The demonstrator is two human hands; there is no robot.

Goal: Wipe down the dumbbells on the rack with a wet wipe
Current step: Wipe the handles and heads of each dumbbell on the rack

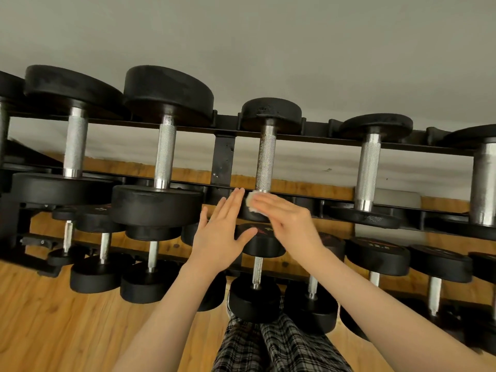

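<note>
Nearest the camera, a pair of legs in black-and-white plaid trousers (pixel 279 347) stands on the light wooden plank floor (pixel 53 318), and two bare forearms reach up and forward from the lower edge of the view. The left hand (pixel 222 232) is spread flat with its fingers straight and apart, holding nothing, its fingertips near the front head of the middle dumbbell on the top tier. The right hand (pixel 287 218) lies just beside it, fingers straight and together, pressing a small white crumpled wet wipe (pixel 253 201) against the near black round head of that dumbbell; the wipe peeks out at the fingertips, right below the lower end of the handle. This dark-speckled, knurled steel-handled dumbbell with black rubber heads (pixel 266 157) sits in the upper row of the black metal tiered rack (pixel 224 157), with two larger black dumbbells (pixel 163 146) to its left and further ones with shiny silver handles (pixel 369 167) to its right. Lower tiers of the rack carry smaller black dumbbells (pixel 257 264) with short bright handles, partly hidden behind the hands and arms. Behind the rack runs a wooden skirting band, and above it a plain pale grey-white wall (pixel 268 49) fills the top of the view.
</note>
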